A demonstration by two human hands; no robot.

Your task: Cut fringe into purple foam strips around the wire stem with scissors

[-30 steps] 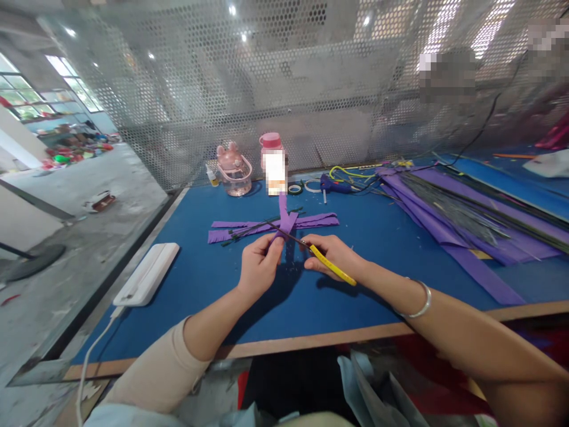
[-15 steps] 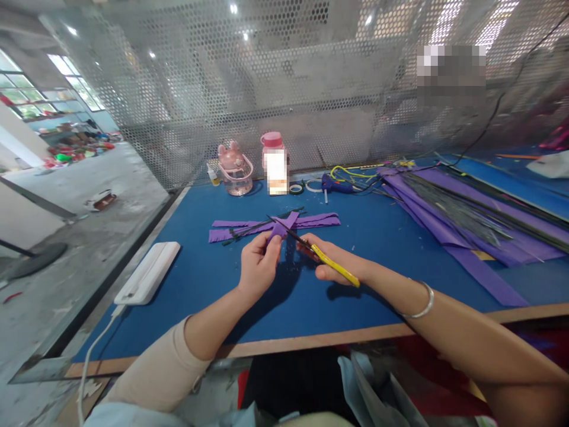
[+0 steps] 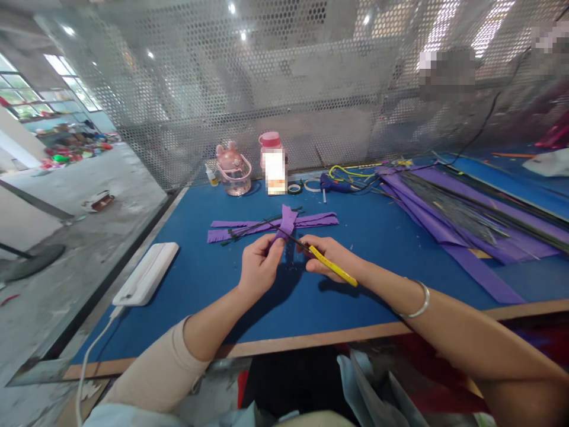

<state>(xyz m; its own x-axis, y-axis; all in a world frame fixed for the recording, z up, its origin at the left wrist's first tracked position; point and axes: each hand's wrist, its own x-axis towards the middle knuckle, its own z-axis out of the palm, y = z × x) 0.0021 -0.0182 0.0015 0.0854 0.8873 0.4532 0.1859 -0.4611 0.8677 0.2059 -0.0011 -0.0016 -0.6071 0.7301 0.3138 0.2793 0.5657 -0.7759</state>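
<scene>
My left hand is closed, pinching a short purple strip between thumb and fingers. The strip's upper end stands up above the fist. In my right hand is a pair of scissors with yellow handles and dark blades, which lie across the strip just above my left thumb. Behind the hands, long purple strips with a fringed edge lie on the table, with thin dark green stems across them. Part of the right fingers is hidden behind the scissor handle.
A white power bank with a cable lies at the left. Toward the back stand a pink-lidded jar, a pink bottle and a blue glue gun. Purple sheets with dark stems cover the right side. A perforated metal screen rises behind.
The purple strip has turned more upright in my left hand. The scissors have shifted slightly along it, and my right thumb has moved a little left.
</scene>
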